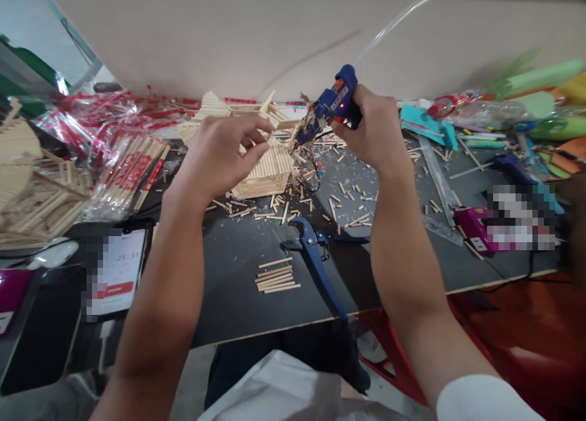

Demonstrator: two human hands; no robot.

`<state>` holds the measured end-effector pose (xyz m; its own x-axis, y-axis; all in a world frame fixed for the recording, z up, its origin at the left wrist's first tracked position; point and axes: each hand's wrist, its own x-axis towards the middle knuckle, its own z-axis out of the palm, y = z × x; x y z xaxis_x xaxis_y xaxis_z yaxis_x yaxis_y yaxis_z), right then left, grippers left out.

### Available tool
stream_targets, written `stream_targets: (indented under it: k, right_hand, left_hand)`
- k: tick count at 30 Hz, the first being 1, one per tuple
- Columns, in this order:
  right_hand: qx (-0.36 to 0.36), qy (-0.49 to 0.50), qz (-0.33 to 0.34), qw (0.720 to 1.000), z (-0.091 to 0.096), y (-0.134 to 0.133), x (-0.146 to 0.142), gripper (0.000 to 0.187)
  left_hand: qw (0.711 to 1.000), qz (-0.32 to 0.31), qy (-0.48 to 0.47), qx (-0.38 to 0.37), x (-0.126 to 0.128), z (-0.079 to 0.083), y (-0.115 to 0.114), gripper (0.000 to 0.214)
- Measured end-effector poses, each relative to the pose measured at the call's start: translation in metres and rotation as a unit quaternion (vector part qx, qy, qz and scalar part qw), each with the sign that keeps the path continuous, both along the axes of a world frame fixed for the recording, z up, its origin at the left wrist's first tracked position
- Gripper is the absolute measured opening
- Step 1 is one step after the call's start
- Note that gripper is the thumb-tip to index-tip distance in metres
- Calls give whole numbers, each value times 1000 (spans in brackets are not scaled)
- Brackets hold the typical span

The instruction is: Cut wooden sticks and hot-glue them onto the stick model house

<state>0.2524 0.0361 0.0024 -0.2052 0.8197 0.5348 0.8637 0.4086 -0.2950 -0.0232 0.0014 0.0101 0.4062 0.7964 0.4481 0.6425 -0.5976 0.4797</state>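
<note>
Blue glue gun (336, 104), clenched in our right hand (373, 134), wants a steady nozzle; our left hand (226, 155) half-curls by the stick panel (268, 171), hold unclear.

Bright even indoor light, soft shadows; wide-angle stretch at edges; right side blurred.

Blue glue gun (333, 104) in my right grip (372, 131), nozzle tilted down-left, just above the slanted pale stick panel (268, 172).
</note>
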Motion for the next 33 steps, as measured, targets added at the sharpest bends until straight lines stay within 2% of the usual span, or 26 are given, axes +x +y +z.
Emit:
stream_targets:
  k: [11,18,26,30,32,33]
  right_hand:
    - [7,-1,-11,1000,1,1,-1,17]
    - [-18,12,-9,1000,4,-2,-3,16]
    - [-39,-3,-90,995,-3,5,6,20]
    - [-118,-37,-150,981,-12,10,21,14]
    - [-190,-60,-165,966,-22,15,31,26]
    - [-208,-57,-147,965,-29,17,37,34]
  left_hand:
    - [1000,2,6,-3,1,1,-1,26]
    - [1000,14,21,0,2,0,-1,28]
    - [999,14,37,13,1,2,-1,18]
    - [999,-7,38,23,1,3,-2,15]
    - [999,-22,38,27,1,3,-2,15]
    - [998,-29,38,29,2,3,-3,14]
